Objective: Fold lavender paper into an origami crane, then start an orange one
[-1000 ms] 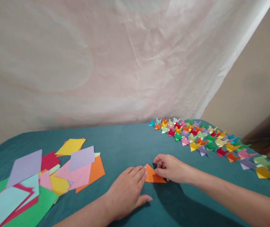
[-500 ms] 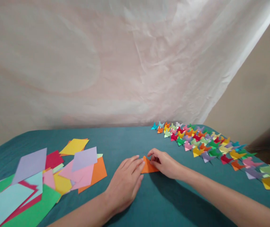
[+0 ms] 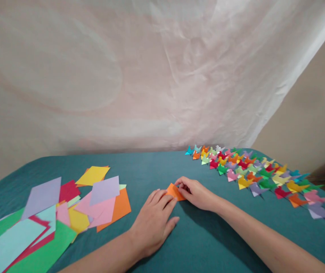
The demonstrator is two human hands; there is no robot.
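Note:
A small folded piece of orange paper (image 3: 175, 192) lies on the table between my two hands. My left hand (image 3: 156, 220) rests flat with its fingers stretched out, their tips on the paper's left part and the thumb apart. At the paper's right side, my right hand (image 3: 195, 194) pinches its edge between thumb and bent fingers. Fingers of both hands hide parts of the paper, so its full folded shape cannot be made out.
Loose sheets of coloured paper, among them a lilac sheet (image 3: 44, 195) and a yellow sheet (image 3: 93, 175), overlap on the left. Rows of folded paper birds (image 3: 245, 183) stand along the right. A teal cloth (image 3: 139, 167) covers the table; a pale curtain (image 3: 139, 76) hangs behind.
The orange paper has turned from a triangle with its base towards me to a tilted four-sided shape. My left thumb has spread away from the fingers. The view has shifted slightly.

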